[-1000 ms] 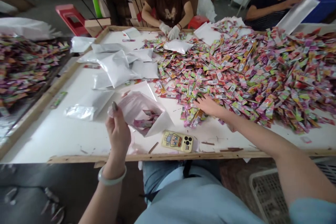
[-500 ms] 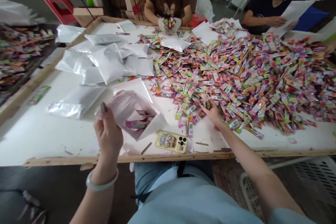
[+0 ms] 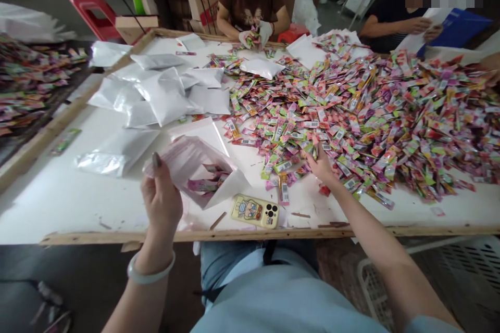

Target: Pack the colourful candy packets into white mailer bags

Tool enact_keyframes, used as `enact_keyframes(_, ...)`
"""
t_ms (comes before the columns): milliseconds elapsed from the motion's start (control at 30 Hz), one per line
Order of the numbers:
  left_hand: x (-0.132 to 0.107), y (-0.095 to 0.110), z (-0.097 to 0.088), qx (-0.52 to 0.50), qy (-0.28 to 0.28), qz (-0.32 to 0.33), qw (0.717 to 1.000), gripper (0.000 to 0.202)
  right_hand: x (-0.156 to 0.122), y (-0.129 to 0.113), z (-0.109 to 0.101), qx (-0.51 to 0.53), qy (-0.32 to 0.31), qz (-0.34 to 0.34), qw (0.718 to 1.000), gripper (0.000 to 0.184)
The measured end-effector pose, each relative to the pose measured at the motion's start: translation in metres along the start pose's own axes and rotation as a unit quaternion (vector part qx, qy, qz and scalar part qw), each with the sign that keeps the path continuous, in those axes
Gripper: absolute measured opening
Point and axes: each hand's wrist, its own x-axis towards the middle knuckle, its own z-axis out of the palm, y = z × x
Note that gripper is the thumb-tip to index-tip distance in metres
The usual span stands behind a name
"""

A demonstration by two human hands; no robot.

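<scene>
My left hand (image 3: 161, 195) pinches the edge of a white mailer bag (image 3: 234, 183), its mouth gaping towards me. Inside the bag lie several small, colourful stick-shaped packets (image 3: 209, 182). At the near edge of a large packet pile (image 3: 351, 109), my right hand (image 3: 322, 166) has its thumb and fingers closed round a small greenish packet (image 3: 315, 152); its fingertips are partly hidden among the others. A phone in a yellow cartoon case (image 3: 254, 211) lies on the table between my hands.
Filled white bags (image 3: 164, 96) are heaped at the left, with another bag (image 3: 117, 151) nearer me. A wooden rim (image 3: 250, 235) edges the table (image 3: 39, 213). Across it, a person's gloved hands (image 3: 255, 36) hold packets; another person's hands (image 3: 425, 28) hold a white bag.
My right hand has shifted slightly right and away from me among the packets. My left hand and its bag stay almost still. The person opposite has moved their gloved hands.
</scene>
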Motion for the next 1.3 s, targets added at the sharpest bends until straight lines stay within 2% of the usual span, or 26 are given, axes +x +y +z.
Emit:
enact_keyframes(67, -0.002, 0.005, 0.003, -0.026, 0.021, -0.008, 0.999, 0.05, 0.007, -0.015, -0.004, -0.101, -0.12, -0.098, 0.983, 0.05)
enact_keyframes(133, -0.003, 0.008, 0.005, -0.033, 0.029, -0.01, 0.999, 0.049, 0.013, -0.029, -0.004, -0.206, -0.243, -0.164, 0.934, 0.054)
enact_keyframes(200, -0.004, 0.01, 0.006, -0.029, 0.031, -0.011, 0.999, 0.051, 0.016, -0.038, -0.002, -0.267, -0.304, -0.174, 0.898, 0.043)
enact_keyframes(267, -0.004, 0.009, 0.006, -0.03, 0.027, -0.016, 0.999, 0.053, 0.018, -0.04, -0.001, -0.285, -0.315, -0.166, 0.89, 0.033)
enact_keyframes(500, -0.009, 0.015, 0.012, -0.07, -0.02, 0.001, 0.997, 0.05, 0.013, -0.031, -0.016, -0.291, -0.302, -0.136, 0.897, 0.029)
enact_keyframes(633, -0.021, 0.029, 0.014, -0.079, -0.036, -0.015, 0.996, 0.052, -0.003, -0.026, -0.034, -0.224, -0.192, -0.12, 0.948, 0.037)
enact_keyframes(733, -0.035, 0.034, 0.013, -0.065, -0.055, -0.027, 0.996, 0.054, -0.021, -0.017, -0.042, -0.146, -0.133, -0.053, 0.979, 0.039)
enact_keyframes(833, -0.046, 0.033, 0.013, -0.042, -0.074, -0.008, 0.996, 0.05, -0.024, -0.009, -0.036, -0.095, -0.057, 0.047, 0.993, 0.04)
enact_keyframes(933, -0.05, 0.029, 0.013, -0.032, -0.072, 0.013, 0.997, 0.046, -0.005, -0.007, -0.018, -0.085, 0.006, 0.102, 0.991, 0.045)
enact_keyframes(1067, -0.049, 0.027, 0.012, -0.043, -0.066, 0.001, 0.997, 0.048, 0.026, -0.009, 0.013, -0.154, -0.021, 0.17, 0.973, 0.058)
enact_keyframes(1133, -0.048, 0.027, 0.01, -0.044, -0.065, -0.011, 0.997, 0.049, 0.032, -0.008, 0.022, -0.152, -0.038, 0.188, 0.97, 0.056)
enact_keyframes(1200, -0.047, 0.026, 0.009, -0.045, -0.062, -0.02, 0.997, 0.05, 0.031, -0.004, 0.024, -0.136, -0.039, 0.186, 0.972, 0.049)
enact_keyframes(1300, -0.046, 0.025, 0.009, -0.055, -0.059, -0.019, 0.997, 0.049, 0.023, 0.004, 0.016, -0.102, -0.044, 0.169, 0.979, 0.038)
